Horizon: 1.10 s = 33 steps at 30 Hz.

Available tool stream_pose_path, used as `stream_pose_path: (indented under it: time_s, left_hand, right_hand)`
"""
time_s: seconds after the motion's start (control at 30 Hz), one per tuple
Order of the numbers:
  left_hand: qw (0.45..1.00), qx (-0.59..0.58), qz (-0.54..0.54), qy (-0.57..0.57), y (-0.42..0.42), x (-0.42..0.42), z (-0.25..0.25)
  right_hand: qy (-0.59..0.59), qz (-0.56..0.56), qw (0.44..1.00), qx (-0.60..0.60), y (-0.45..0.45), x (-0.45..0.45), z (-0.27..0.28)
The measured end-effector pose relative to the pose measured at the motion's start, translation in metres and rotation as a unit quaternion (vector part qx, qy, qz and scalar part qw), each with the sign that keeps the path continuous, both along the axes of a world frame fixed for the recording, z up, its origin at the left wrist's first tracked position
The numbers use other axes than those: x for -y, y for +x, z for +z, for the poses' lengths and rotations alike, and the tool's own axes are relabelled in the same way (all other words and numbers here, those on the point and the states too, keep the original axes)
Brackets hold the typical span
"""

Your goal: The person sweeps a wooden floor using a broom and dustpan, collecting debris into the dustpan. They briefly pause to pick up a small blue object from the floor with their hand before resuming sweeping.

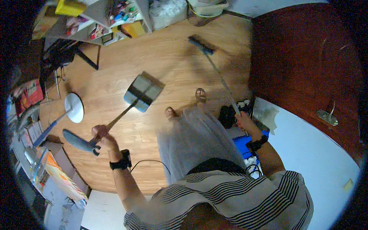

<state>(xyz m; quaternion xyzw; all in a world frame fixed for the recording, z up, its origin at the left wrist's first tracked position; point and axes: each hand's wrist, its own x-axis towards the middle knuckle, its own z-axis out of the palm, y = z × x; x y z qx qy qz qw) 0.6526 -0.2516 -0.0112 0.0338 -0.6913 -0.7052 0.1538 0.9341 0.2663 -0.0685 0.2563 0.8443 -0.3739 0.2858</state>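
My left hand (103, 136) grips the handle of a long-handled dustpan (145, 90). The pan is over the wood-look floor (129, 63), left of my feet; whether it touches the floor I cannot tell. A grey grip end (77, 141) sticks out behind that hand. In my right hand (244, 120) is the pole of a broom (221, 76). Its dark bristle head (201, 44) lies far ahead, near the floor, and looks blurred. Both wrists wear black bands.
A pedestal with a round white base (74, 107) stands at the left. Shelves with small items (123, 14) line the far left, beside a white bin (208, 7). A dark red-brown door (304, 63) rises on the right. Dark shoes (228, 115) sit near my right hand.
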Motion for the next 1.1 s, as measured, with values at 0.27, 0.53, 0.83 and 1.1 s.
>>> stream_pose_path:
  time_s: [0.27, 0.53, 0.83, 1.1]
  left_hand:
    - [0.979, 0.041, -0.078, -0.186, -0.068, -0.108, -0.008]
    - [0.926, -0.012, -0.174, -0.334, -0.094, -0.218, 0.002]
    - [0.919, 0.098, -0.27, -0.269, -0.108, -0.264, -0.033]
    - [0.921, 0.158, -0.286, -0.211, -0.126, -0.276, -0.046]
  right_hand:
    - [-0.078, -0.345, 0.933, 0.073, -0.093, -0.008, 0.027]
    - [-0.06, -0.345, 0.931, 0.104, -0.158, -0.084, 0.009]
    - [-0.017, -0.203, 0.972, 0.12, -0.109, 0.042, -0.092]
    - [-0.126, -0.156, 0.954, 0.223, -0.026, 0.167, -0.04]
